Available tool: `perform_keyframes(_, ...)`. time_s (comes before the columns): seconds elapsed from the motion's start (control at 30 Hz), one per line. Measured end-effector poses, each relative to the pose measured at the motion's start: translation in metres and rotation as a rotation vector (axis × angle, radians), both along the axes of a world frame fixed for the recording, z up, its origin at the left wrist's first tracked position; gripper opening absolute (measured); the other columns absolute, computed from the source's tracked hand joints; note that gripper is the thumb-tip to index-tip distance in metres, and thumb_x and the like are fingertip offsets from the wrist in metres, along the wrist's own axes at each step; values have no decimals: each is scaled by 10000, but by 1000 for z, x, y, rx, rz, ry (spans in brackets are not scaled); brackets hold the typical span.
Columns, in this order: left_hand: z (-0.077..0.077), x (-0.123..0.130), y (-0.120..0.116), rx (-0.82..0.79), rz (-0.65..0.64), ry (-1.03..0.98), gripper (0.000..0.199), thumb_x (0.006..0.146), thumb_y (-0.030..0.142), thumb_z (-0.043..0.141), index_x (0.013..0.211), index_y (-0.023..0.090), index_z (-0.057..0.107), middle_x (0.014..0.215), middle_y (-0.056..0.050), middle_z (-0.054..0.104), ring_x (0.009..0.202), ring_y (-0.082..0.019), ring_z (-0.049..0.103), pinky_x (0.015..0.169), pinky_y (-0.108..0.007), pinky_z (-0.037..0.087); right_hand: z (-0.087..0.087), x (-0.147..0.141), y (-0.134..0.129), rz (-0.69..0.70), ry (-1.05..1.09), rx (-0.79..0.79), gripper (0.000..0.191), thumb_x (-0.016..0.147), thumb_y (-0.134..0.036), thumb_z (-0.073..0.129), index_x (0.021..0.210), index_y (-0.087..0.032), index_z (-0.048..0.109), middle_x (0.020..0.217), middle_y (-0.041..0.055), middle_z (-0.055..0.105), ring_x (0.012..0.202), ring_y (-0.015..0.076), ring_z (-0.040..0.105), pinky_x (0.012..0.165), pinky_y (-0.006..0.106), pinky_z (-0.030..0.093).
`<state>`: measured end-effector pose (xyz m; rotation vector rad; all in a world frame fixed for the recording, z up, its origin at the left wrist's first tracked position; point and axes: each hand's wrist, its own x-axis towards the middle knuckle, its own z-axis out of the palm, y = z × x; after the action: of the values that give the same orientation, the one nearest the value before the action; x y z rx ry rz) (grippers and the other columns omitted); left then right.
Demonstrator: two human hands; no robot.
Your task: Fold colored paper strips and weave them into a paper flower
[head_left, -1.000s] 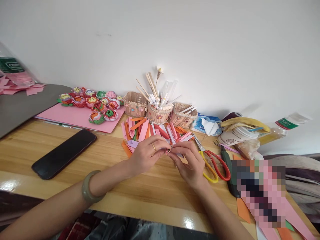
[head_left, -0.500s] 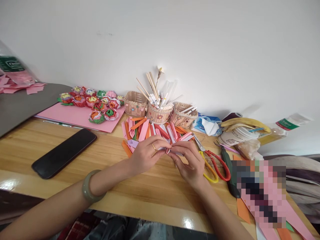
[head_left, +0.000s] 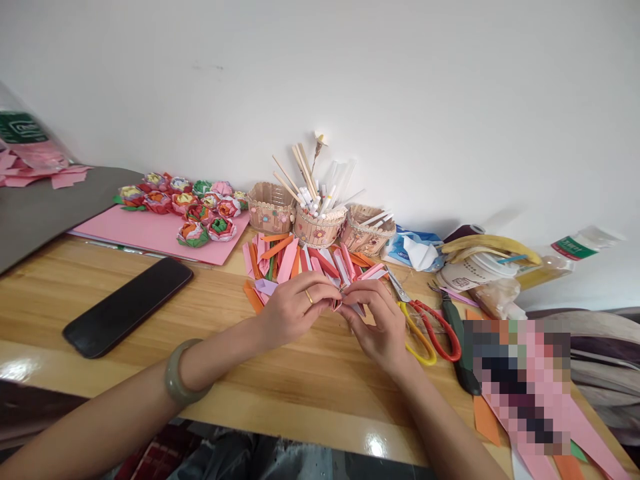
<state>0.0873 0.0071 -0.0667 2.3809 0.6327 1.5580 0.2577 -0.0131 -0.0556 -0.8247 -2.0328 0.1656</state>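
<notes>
Between the fingertips of both hands is a small folded paper piece (head_left: 336,304), pink and white, mostly hidden by the fingers. My left hand (head_left: 300,310), with a ring on it, pinches its left side. From the right, my right hand (head_left: 376,321) pinches it between thumb and forefinger. Just beyond the hands lies a pile of folded paper strips (head_left: 287,260) in pink, orange, red, white and purple. Scissors (head_left: 433,327) with red and yellow handles rest to the right of my right hand.
Folded paper flowers (head_left: 185,202) sit on pink paper (head_left: 145,233) at the left. A black phone (head_left: 129,305) lies nearer. Three small baskets (head_left: 320,230), one with sticks, stand by the wall. Right are tissues (head_left: 419,252), a cup (head_left: 470,272), a dark green tool (head_left: 457,350) and paper sheets (head_left: 590,427).
The fingers of both hands have shifted slightly around the folded paper, and its opening now faces a little differently. My right-hand fingers are more bent. The things on the table have stayed put.
</notes>
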Motion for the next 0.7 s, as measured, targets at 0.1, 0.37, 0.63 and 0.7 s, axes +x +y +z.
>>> perform_keyframes(0.1, 2, 0, 0, -2, -7, 7, 168, 785, 33, 504, 887, 155, 561, 823, -54, 591, 783, -120, 574, 696, -238, 502, 2, 1, 1, 36, 1, -49, 185, 771, -87, 593, 867, -223, 513, 840, 40, 575, 809, 167, 542, 681, 302, 453)
perform_keyframes(0.37, 1, 1, -1, -108, -11, -45, 236, 760, 44, 532, 967, 155, 566, 844, -68, 626, 783, -131, 591, 693, -254, 503, 3, 3, 5, 132, 129, -271, 132, 788, -121, 577, 755, -212, 488, 799, 20, 565, 779, 157, 539, 699, 306, 433)
perform_keyframes(0.63, 6, 4, -6, -399, -9, -143, 97, 719, 102, 598, 796, 160, 596, 762, -34, 654, 700, -118, 605, 618, -218, 492, -2, 5, 9, 153, 295, -458, 115, 762, -206, 632, 810, -203, 528, 796, 13, 567, 762, 149, 547, 708, 289, 442)
perform_keyframes(0.7, 6, 4, -6, -479, -7, -157, 93, 712, 116, 608, 792, 161, 594, 765, -30, 660, 714, -119, 611, 635, -218, 500, -3, 5, 10, 161, 312, -479, 115, 759, -203, 635, 810, -203, 532, 799, 10, 567, 757, 145, 544, 705, 284, 441)
